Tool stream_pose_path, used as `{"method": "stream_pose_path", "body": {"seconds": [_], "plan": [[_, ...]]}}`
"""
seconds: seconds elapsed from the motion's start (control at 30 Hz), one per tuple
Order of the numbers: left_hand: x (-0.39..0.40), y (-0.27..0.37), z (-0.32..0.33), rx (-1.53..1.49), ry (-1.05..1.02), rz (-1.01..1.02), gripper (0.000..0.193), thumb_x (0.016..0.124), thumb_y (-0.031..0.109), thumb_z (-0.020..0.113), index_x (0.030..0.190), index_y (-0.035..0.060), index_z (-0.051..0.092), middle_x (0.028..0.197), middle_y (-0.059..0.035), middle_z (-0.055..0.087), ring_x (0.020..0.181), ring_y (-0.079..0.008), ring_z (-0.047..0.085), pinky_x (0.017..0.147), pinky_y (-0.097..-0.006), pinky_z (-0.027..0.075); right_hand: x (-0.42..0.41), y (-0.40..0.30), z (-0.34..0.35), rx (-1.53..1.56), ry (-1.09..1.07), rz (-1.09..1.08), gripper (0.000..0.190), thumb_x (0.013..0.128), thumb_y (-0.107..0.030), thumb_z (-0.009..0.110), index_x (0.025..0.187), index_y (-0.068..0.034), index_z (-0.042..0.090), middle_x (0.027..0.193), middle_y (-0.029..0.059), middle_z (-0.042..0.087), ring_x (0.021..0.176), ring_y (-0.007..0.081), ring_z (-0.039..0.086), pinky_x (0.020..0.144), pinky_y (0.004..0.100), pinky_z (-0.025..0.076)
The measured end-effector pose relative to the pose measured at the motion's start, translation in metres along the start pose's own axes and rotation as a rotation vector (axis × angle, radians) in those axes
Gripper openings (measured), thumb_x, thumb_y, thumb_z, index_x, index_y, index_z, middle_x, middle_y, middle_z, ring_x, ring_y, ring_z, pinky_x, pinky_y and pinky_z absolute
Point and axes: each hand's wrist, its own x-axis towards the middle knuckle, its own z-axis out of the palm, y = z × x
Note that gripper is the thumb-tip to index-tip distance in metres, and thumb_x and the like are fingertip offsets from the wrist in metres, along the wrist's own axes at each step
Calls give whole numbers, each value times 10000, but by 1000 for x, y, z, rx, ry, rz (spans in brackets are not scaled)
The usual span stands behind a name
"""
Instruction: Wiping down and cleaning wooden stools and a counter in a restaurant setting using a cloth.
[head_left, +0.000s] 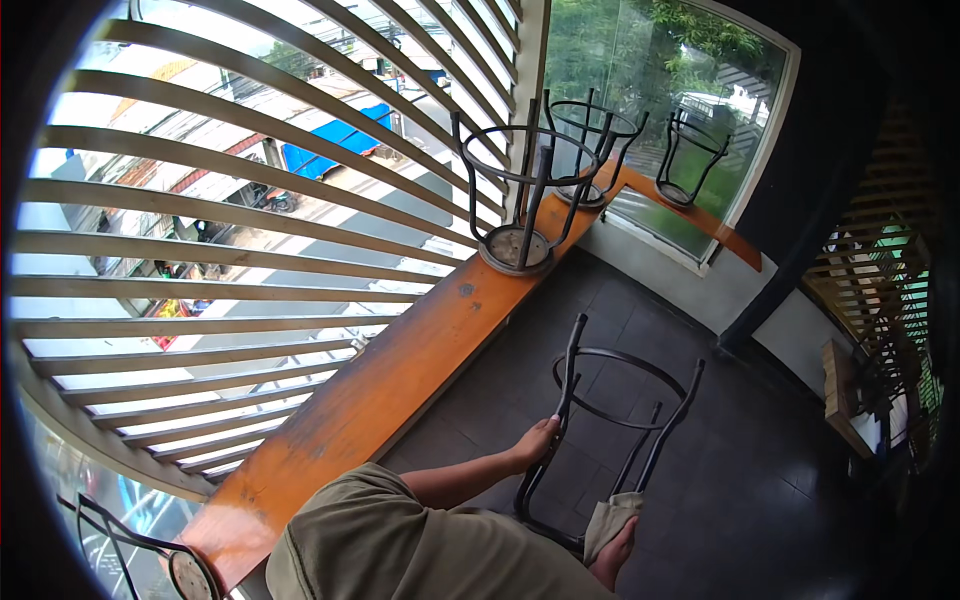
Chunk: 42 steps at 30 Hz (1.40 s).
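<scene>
A black metal stool frame (691, 386) is in front of me, its flared legs and round brace ring pointing away from my body. My left hand (536, 444) is wrapped around one of its legs, below the ring. Lower down, my right hand (621, 541) holds an olive-tan cloth (611, 517) against the lower part of another leg. The stool's bent lower end lies close to my shirt (450, 555), and its seat cannot be made out. Dark floor tiles (720, 487) show through the frame.
A long orange-brown wooden counter (375, 397) runs along slatted railings (187, 251) on my left. Upturned stools (517, 247) stand on it and on its far corner. Another stool (191, 576) is at the lower left. A window (652, 90) and a dark post (780, 289) are beyond.
</scene>
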Motion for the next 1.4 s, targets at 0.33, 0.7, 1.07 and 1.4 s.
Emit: {"method": "stream_pose_path", "body": {"seconds": [0.33, 0.7, 1.07, 1.4], "plan": [[-6, -16, -24, 13, 105, 46, 391, 1072, 454, 428, 1057, 73, 518, 830, -40, 521, 611, -129, 489, 550, -300, 443, -10, -42, 27, 134, -48, 161, 590, 1056, -487, 460, 1411, -22, 534, 1365, 77, 595, 1196, 198, 592, 1012, 324, 466], [-103, -12, -66, 17, -424, 186, 558, 1047, 576, 422, 1211, 60, 553, 1027, -50, 573, 990, -166, 548, 952, -346, 441, -19, -103, 28, 151, -179, 21, 496, 1061, -443, 438, 1355, -74, 592, 1228, 9, 639, 1113, 153, 616, 946, 320, 493], [-243, 12, -40, 548, -410, 1032, 538, 950, 446, 657, 712, -8, 493, 743, -159, 495, 763, -341, 537, 671, -427, 428, -108, -128, -20, 233, -67, 78, 565, 984, -601, 506, 1340, -167, 562, 1297, 79, 513, 1172, 269, 521, 966, 463, 429], [-314, -53, -23, 536, -496, 701, 514, 956, 422, 630, 726, -33, 565, 714, -179, 562, 678, -320, 604, 628, -425, 451, -182, -100, -85, 331, 33, 448, 604, 956, -685, 444, 849, -121, 631, 743, 119, 629, 652, 328, 582, 646, 547, 497]]}}
